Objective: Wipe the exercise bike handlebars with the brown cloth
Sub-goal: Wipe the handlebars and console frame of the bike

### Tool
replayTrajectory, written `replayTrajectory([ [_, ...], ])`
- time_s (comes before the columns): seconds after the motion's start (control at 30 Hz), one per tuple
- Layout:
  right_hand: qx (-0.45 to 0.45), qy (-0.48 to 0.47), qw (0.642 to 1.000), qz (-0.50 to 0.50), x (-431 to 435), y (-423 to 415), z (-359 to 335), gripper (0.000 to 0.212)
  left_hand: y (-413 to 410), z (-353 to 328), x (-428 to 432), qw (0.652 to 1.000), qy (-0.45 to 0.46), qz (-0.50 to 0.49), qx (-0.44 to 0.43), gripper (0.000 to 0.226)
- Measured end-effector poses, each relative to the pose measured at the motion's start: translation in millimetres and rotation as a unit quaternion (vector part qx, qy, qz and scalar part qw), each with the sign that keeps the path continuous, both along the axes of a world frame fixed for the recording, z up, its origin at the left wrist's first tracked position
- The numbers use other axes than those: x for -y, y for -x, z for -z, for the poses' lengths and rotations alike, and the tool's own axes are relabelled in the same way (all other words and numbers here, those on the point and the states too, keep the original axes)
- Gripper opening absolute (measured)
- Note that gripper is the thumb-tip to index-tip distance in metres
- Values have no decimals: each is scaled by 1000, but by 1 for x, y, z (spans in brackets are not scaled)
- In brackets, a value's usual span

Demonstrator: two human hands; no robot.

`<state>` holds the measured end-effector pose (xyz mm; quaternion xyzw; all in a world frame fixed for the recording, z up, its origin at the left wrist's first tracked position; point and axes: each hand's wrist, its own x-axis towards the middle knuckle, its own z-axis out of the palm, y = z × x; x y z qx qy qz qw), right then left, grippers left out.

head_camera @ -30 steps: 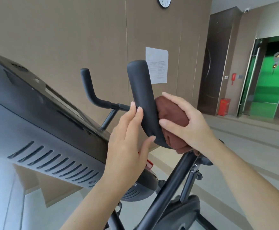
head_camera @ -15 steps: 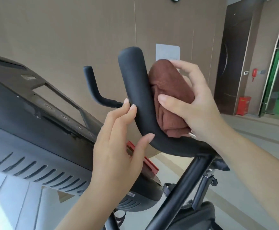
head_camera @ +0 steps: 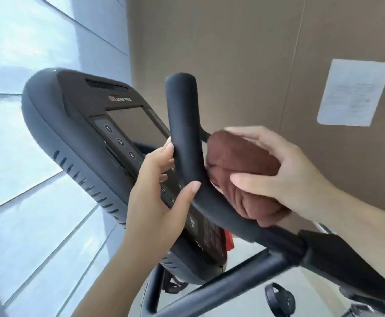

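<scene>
Left grip: left hand (head_camera: 157, 197), fingers and thumb curled round the handlebar (head_camera: 184, 124) at its bend.
Right grip: right hand (head_camera: 285, 177) clamped on the brown cloth (head_camera: 239, 170), pressed against the bar's right side.
Change: the cloth has slid down from near the tip toward the bend.
Meaning: the upright part is likely wiped; the lower bar remains.

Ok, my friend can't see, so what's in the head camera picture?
A person's right hand presses a bunched brown cloth against an exercise bike's upright black handlebar, while the left hand holds the bar from the other side. The bike's dark console sits behind on the left.
</scene>
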<state>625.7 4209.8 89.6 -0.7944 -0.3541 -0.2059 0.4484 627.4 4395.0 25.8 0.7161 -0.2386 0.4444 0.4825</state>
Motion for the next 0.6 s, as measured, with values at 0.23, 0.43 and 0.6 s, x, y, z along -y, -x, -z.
replayTrajectory([
  [0.23, -1, -94, 995, -21, -31, -18, 4, 55, 9, -4, -4, 997, 30, 13, -66, 49],
  [0.43, -12, -3, 999, -42, -7, -14, 16, 57, 10, -3, -2, 998, 35, 0, -61, 48],
  [0.6, -42, -39, 992, -110, -1, -32, 8, 52, 12, -10, 0, 995, 74, -9, -65, 33],
])
